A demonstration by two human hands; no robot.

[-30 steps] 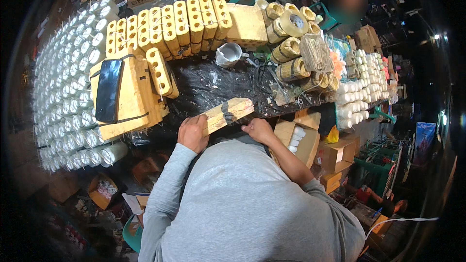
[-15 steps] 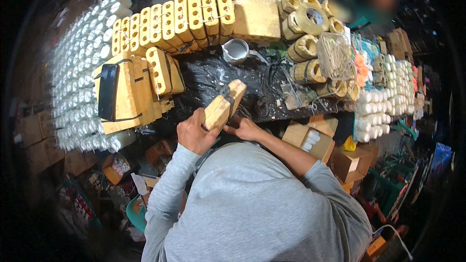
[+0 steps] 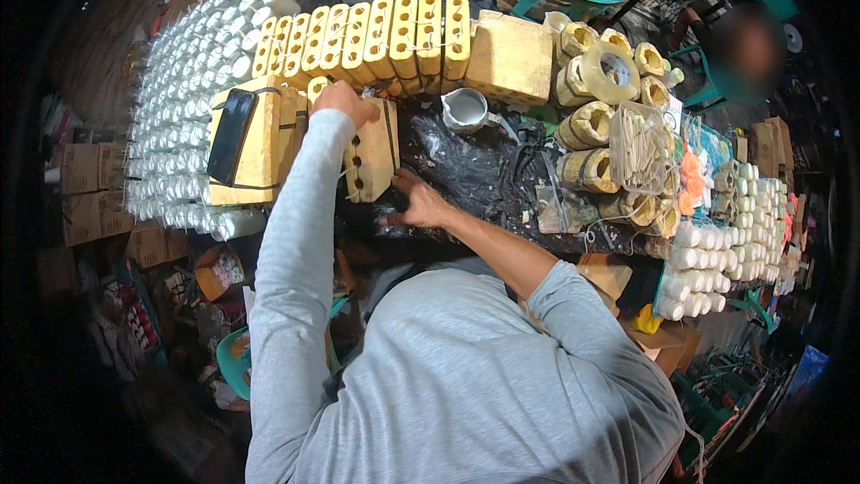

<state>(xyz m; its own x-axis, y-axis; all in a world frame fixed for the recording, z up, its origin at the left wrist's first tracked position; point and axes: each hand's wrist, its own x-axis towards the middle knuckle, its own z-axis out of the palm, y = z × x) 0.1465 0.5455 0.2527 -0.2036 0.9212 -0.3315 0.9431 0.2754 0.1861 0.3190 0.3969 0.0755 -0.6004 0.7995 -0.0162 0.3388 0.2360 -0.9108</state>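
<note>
My left hand (image 3: pixel 348 104) reaches forward with fingers curled over the upper end of a yellow block with a row of holes (image 3: pixel 374 159). This block stands on the black-covered table with a dark band round it; my wrist partly hides it. Another yellow holed block (image 3: pixel 317 87) shows just behind that hand. Close to the block's lower right side is my right hand (image 3: pixel 423 203), its fingers spread and holding nothing. To the left, a stack of yellow blocks (image 3: pixel 291 125) carries a black phone (image 3: pixel 232 136).
Several holed blocks (image 3: pixel 405 36) stand in a row at the back. A white cup (image 3: pixel 465 110), a tape roll (image 3: pixel 611 73), hollow yellow pieces (image 3: pixel 587 170) and a clear box of sticks (image 3: pixel 638 148) lie to the right. White cylinders (image 3: pixel 179 134) fill the left. Another person (image 3: pixel 748 49) sits far right.
The banded block that I held near my body now stands farther left and forward on the table. My left hand moved forward with it; my right hand has let go and spread. The view shifted.
</note>
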